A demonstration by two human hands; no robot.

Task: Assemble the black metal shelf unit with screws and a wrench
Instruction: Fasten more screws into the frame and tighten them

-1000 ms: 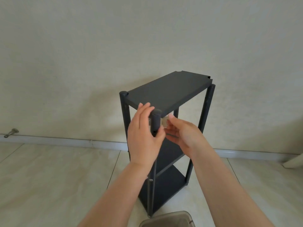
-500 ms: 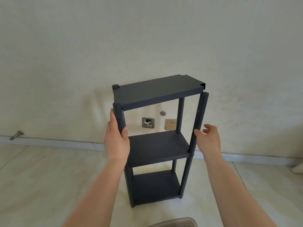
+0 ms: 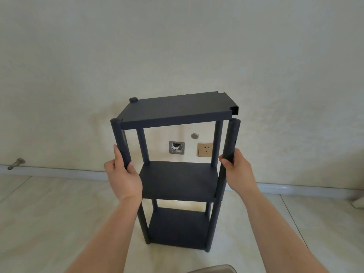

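The wall [image 3: 177,46] fills everything from nine round to three o'clock, pale and rough, and meets the tiled floor [image 3: 49,223] at a low skirting [image 3: 59,171]. Dead centre stands the shelf [image 3: 178,179], black, upright on the floor just in front of the wall, three boards on four round posts. The top board [image 3: 175,109] sits crooked: its far right corner has a notch showing bare, and the near right post [image 3: 230,140] rises just beside the board's corner, its cap level with the board edge.

At eight o'clock of the shelf the left hand [image 3: 123,179] is wrapped round the near left post [image 3: 121,142], thumb on the inner side, just above the middle board. At four o'clock the right hand [image 3: 239,172] grips the near right post at the same height, fingers curled round it.

Between the posts, on the wall, a gold socket [image 3: 205,152] sits just right of an open metal box [image 3: 176,150], with a small round cap [image 3: 194,135] above them. At nine o'clock, a doorstop [image 3: 16,163] sticks out of the skirting. At six, a grey rim [image 3: 213,269] peeks in at the bottom edge.
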